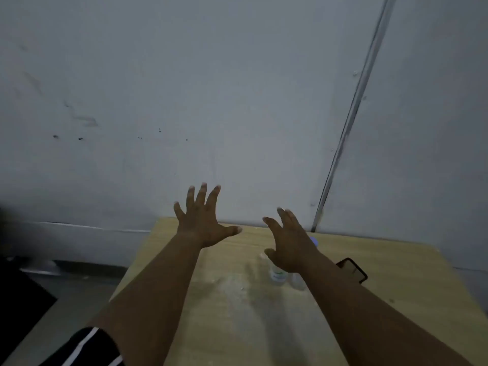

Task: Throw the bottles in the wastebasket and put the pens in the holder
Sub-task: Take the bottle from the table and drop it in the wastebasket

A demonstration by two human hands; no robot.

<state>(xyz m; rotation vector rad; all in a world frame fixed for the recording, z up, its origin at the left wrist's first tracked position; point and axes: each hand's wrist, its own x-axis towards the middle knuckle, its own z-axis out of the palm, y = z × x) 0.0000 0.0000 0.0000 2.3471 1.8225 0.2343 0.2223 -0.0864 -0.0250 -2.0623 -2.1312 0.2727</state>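
Both arms stretch out over a light wooden table (224, 313). My left hand (204, 223) hovers above the far edge with fingers spread and holds nothing. My right hand (289, 241) is also open, fingers apart, just above a clear plastic bottle (277, 276) with a pale label that stands on the table. A second clear bottle (298, 281) stands right beside it, partly hidden by my right forearm. A bluish cap (314, 242) peeks out behind my right hand. No pens, holder or wastebasket are in view.
A dark phone (355, 270) lies on the table to the right of my right forearm. A grey wall (237, 101) rises directly behind the table, with a thin conduit (351, 112) running up it. Dark floor and a black object (18, 291) lie to the left.
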